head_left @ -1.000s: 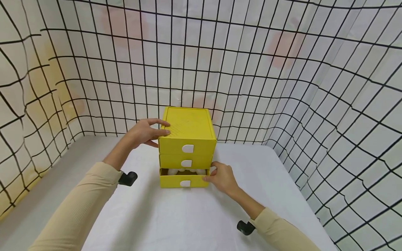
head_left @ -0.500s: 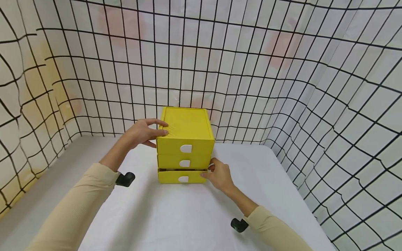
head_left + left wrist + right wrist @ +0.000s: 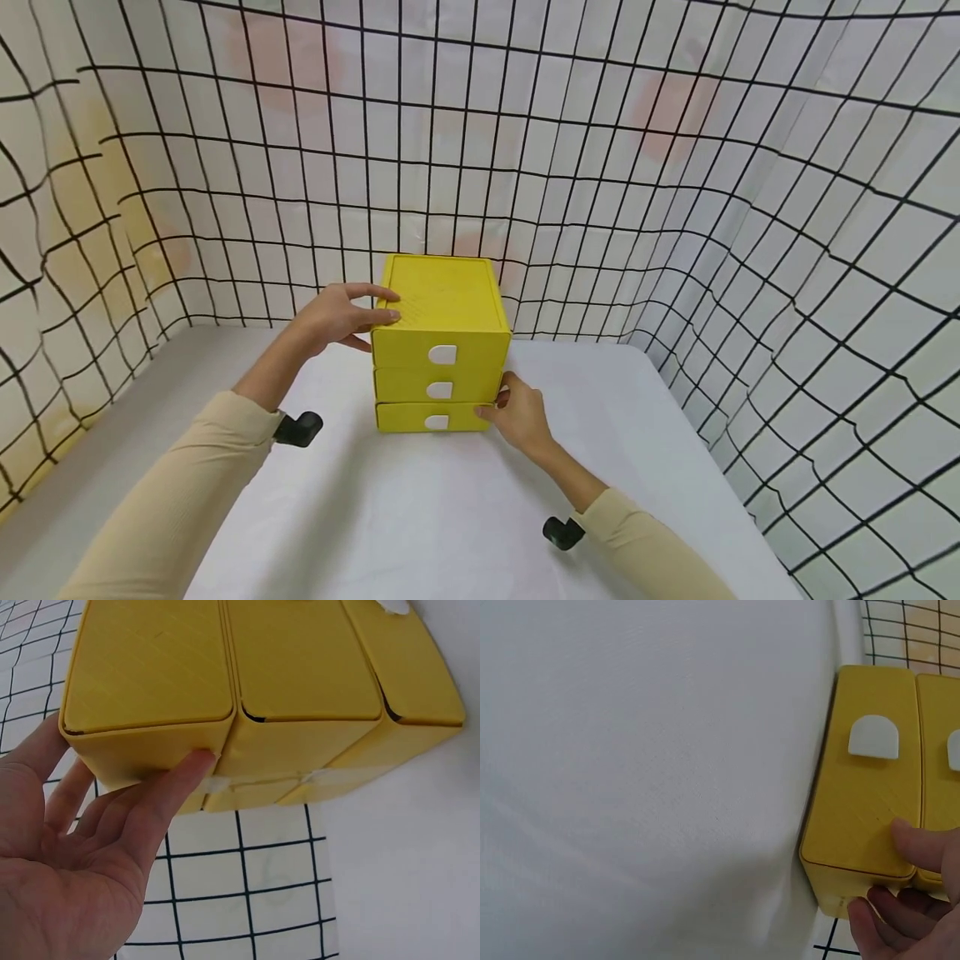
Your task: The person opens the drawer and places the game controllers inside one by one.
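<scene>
A yellow three-drawer box [image 3: 442, 358] stands on the table, each drawer front bearing a white rounded tab. All three drawers are in, with the bottom drawer [image 3: 405, 418] flush under the others. Across the upper left edge lies my left hand [image 3: 333, 318], some fingertips on the top and another against the left side; the left wrist view shows its fingers extended along the yellow side wall [image 3: 150, 742]. At the lower right corner, the thumb of my right hand [image 3: 521, 417] presses the bottom drawer's front while its fingers curl beside the right wall, as the right wrist view shows.
A white cloth [image 3: 420, 517] covers the table. Black grid netting [image 3: 600, 167] rises behind the box and on both sides, with white sheeting behind it. Small black devices [image 3: 298, 429] sit at both wrists, by the beige sleeves.
The bottom drawer, which stood out with whitish things inside, has slid back into the box under my right thumb. The right hand moved forward with it; the left hand stayed on the box.
</scene>
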`<state>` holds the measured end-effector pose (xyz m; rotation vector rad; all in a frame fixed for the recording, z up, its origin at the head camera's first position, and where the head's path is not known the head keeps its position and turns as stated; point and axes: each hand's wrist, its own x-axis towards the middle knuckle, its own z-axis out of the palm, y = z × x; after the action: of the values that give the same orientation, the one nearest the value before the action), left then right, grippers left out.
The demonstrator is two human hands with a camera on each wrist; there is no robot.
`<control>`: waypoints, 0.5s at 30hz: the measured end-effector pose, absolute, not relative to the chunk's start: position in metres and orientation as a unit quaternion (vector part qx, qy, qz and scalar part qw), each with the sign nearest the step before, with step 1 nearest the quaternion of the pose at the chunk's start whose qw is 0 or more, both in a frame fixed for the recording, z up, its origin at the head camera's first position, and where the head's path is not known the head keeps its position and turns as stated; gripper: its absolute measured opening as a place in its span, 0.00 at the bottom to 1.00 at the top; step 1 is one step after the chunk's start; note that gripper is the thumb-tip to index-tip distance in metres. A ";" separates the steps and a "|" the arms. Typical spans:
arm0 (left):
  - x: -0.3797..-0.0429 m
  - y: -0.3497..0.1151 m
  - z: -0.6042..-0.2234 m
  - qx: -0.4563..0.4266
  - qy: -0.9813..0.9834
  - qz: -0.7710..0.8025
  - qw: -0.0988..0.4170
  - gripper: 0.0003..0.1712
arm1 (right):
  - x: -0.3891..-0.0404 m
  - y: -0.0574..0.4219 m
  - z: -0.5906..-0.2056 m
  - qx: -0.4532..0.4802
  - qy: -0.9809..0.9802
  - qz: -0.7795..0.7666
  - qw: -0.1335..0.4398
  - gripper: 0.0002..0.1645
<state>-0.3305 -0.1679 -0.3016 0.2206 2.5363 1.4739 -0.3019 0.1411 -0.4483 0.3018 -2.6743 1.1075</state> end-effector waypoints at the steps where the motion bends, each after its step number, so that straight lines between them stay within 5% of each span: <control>1: -0.331 -0.168 -0.301 0.074 0.858 0.498 0.099 0.33 | -0.303 0.141 -0.449 0.104 -0.913 0.378 0.116 0.24; 15: -0.329 -0.166 -0.297 0.087 0.859 0.494 0.099 0.30 | -0.308 0.140 -0.444 0.094 -0.912 0.386 0.100 0.26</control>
<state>-0.3293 -0.1656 -0.2966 0.2579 2.5407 1.4615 -0.3079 0.1402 -0.4436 0.2766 -2.6971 1.1395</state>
